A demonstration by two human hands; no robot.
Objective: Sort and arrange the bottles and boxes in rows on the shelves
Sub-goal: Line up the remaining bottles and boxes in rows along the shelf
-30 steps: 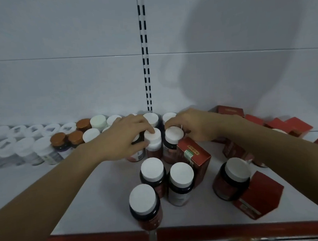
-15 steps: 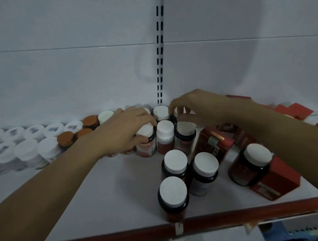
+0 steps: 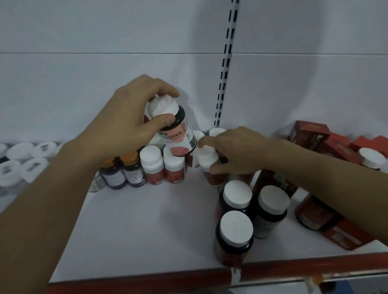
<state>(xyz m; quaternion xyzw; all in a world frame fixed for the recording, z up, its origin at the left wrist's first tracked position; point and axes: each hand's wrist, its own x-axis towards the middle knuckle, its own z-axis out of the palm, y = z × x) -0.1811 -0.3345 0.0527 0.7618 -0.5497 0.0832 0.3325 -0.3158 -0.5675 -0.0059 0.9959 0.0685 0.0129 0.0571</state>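
Note:
My left hand (image 3: pixel 128 126) grips a dark bottle with a white cap and a pink label (image 3: pixel 176 134), lifted and tilted above the row at the back of the shelf. My right hand (image 3: pixel 236 153) is closed around a white-capped red bottle (image 3: pixel 208 161) that stands on the shelf. Below the lifted bottle stand two red bottles with white caps (image 3: pixel 162 164) and two purple bottles with orange caps (image 3: pixel 124 171). Three dark white-capped bottles (image 3: pixel 238 217) stand near the front edge. Red boxes (image 3: pixel 320 141) lie at the right.
A white shelf (image 3: pixel 136 230) with a red front edge (image 3: pixel 138 284) carries everything. White-capped clear bottles (image 3: pixel 12 162) fill the far left. A slotted upright (image 3: pixel 226 60) runs up the white back wall. Another red box (image 3: pixel 346 235) and a dark jar (image 3: pixel 313 214) sit under my right forearm.
My left hand has lifted the pink-label bottle off the shelf and tilted it. My right hand came down from the back row onto a red bottle. The view has shifted left.

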